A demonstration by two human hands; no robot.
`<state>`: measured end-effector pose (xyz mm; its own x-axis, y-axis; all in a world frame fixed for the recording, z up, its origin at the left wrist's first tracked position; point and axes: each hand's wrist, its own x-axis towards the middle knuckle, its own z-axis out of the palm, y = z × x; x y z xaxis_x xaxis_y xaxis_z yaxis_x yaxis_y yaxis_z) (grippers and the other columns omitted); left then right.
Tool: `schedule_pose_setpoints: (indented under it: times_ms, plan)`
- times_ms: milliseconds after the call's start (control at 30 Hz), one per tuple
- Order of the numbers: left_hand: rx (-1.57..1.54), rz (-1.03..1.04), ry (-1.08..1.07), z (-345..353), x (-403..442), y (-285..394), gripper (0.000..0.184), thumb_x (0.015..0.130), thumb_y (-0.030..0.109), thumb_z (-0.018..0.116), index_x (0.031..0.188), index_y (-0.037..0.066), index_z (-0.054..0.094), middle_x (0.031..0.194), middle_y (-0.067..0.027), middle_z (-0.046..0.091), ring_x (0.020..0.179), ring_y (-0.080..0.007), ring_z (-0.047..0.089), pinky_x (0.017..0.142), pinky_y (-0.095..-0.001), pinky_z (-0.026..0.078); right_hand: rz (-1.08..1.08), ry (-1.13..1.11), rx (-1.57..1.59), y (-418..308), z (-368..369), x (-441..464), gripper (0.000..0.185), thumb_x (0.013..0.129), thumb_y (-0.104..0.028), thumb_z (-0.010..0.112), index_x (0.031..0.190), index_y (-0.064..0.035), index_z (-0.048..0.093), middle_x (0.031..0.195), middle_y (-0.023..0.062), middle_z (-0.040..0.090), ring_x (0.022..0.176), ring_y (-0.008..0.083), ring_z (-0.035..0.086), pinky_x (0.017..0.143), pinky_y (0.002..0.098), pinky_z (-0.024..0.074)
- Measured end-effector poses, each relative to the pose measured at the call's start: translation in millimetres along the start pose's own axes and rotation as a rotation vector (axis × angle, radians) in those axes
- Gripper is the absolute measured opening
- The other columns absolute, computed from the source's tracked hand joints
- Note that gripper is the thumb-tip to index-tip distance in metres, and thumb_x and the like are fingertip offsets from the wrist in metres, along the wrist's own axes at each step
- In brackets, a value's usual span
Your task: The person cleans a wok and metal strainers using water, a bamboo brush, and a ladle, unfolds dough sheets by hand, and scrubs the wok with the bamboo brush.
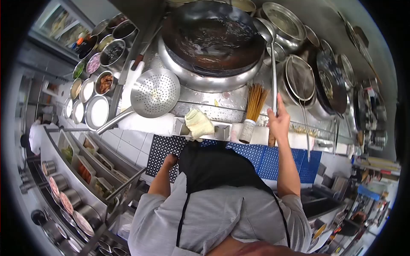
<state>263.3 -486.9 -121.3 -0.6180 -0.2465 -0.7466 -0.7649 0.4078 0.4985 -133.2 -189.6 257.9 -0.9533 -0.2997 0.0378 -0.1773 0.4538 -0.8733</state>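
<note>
A grey shirt [222, 217] fronts the right hand [279, 121] holding a shiny metal ladle [273, 68]; left hand [171, 160]: cannot tell.

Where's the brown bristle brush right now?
In the head view, the brush is right of centre, just below the wok, between the pale yellow cloth and the ladle.

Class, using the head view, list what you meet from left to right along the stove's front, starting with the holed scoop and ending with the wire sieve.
Holed scoop, folded cloth, stick brush, ladle handle, wire sieve.
</note>
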Motion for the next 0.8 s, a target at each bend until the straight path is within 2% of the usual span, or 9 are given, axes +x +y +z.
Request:
schedule_pose_setpoints:
  times_ms: [100, 167, 233, 267, 367, 500, 600, 700, 800]
  plan:
    - [0.133, 0.003, -0.046, -20, 3, 16, 0.034, 0.084, 0.029, 0.057, 0.100, 0.003, 0.072, 0.108, -0.0270, 0.068, 0.103, -0.0417, 0.066, 0.090, -0.0481, 0.052, -0.039, 0.097, -0.060, 45, 7, -56, 0.069, 0.091, 0.001, 0.059, 0.155, -0.0091, 0.035, 0.096, 0.0033, 0.066, 0.058, 0.0057, 0.049, 0.048, 0.0250, 0.0455]
    - [0.307, 0.308, 0.000, 5, 52, -32, 0.034, 0.086, 0.029, 0.056, 0.099, 0.002, 0.071, 0.103, -0.0272, 0.068, 0.101, -0.0438, 0.065, 0.088, -0.0493, 0.052, 0.136, 0.117, -0.184, 58, 11, -97, 0.070, 0.089, 0.001, 0.061, 0.154, -0.0076, 0.036, 0.095, 0.0067, 0.070, 0.059, 0.0071, 0.052, 0.054, 0.0255, 0.0478]
    - [0.255, 0.436, -0.049, -10, 52, -6, 0.034, 0.087, 0.029, 0.055, 0.098, 0.001, 0.071, 0.100, -0.0277, 0.068, 0.100, -0.0453, 0.065, 0.088, -0.0495, 0.051, -0.057, 0.207, -0.259, 85, 22, -127, 0.072, 0.088, -0.001, 0.063, 0.155, -0.0096, 0.036, 0.094, 0.0118, 0.073, 0.058, 0.0081, 0.054, 0.055, 0.0270, 0.0489]
    - [0.188, 0.245, -0.084, -32, 24, 50, 0.032, 0.086, 0.027, 0.054, 0.096, 0.000, 0.070, 0.100, -0.0278, 0.068, 0.100, -0.0459, 0.063, 0.085, -0.0504, 0.051, 0.041, 0.171, -0.309, 90, 23, -141, 0.071, 0.087, -0.005, 0.064, 0.153, -0.0078, 0.038, 0.098, 0.0176, 0.072, 0.060, 0.0190, 0.060, 0.057, 0.0322, 0.0510]
    - [0.237, 0.487, -0.251, -33, 43, 81, 0.032, 0.085, 0.025, 0.055, 0.096, -0.001, 0.069, 0.100, -0.0271, 0.068, 0.099, -0.0453, 0.064, 0.084, -0.0514, 0.051, 0.122, 0.167, -0.513, 96, 26, -163, 0.071, 0.084, -0.012, 0.065, 0.150, -0.0059, 0.039, 0.103, 0.0245, 0.070, 0.067, 0.0364, 0.068, 0.061, 0.0444, 0.0549]
    - [0.707, 0.657, -0.329, -39, 9, 175, 0.032, 0.089, 0.021, 0.052, 0.103, -0.002, 0.070, 0.095, -0.0262, 0.069, 0.090, -0.0402, 0.069, 0.081, -0.0491, 0.052, 0.159, 0.217, -0.575, 126, 37, -182, 0.066, 0.087, -0.013, 0.059, 0.149, -0.0124, 0.041, 0.089, 0.0250, 0.067, 0.071, 0.0395, 0.068, 0.065, 0.0493, 0.0556]
    - [0.544, 0.717, -0.373, -31, -3, 214, 0.033, 0.095, 0.020, 0.052, 0.113, -0.001, 0.070, 0.095, -0.0208, 0.073, 0.088, -0.0311, 0.071, 0.081, -0.0429, 0.053, 0.274, 0.171, -0.549, 121, 34, -185, 0.064, 0.089, -0.020, 0.064, 0.148, -0.0177, 0.042, 0.088, 0.0220, 0.066, 0.074, 0.0405, 0.068, 0.066, 0.0488, 0.0560]
    - [0.411, 0.648, -0.697, -23, -19, 264, 0.036, 0.099, 0.023, 0.054, 0.122, -0.001, 0.067, 0.100, -0.0114, 0.074, 0.092, -0.0220, 0.069, 0.084, -0.0357, 0.052, 0.282, 0.146, -0.475, 119, 23, -191, 0.061, 0.089, -0.030, 0.068, 0.144, -0.0192, 0.046, 0.098, 0.0217, 0.065, 0.083, 0.0401, 0.068, 0.071, 0.0480, 0.0563]
    - [0.227, 0.519, -0.936, -16, -61, 318, 0.040, 0.102, 0.027, 0.052, 0.125, -0.002, 0.065, 0.114, -0.0064, 0.070, 0.106, -0.0140, 0.061, 0.095, -0.0280, 0.045, 0.139, 0.379, -0.461, 139, -2, -215, 0.050, 0.087, -0.030, 0.070, 0.132, -0.0113, 0.058, 0.093, 0.0162, 0.065, 0.085, 0.0366, 0.067, 0.075, 0.0438, 0.0562]
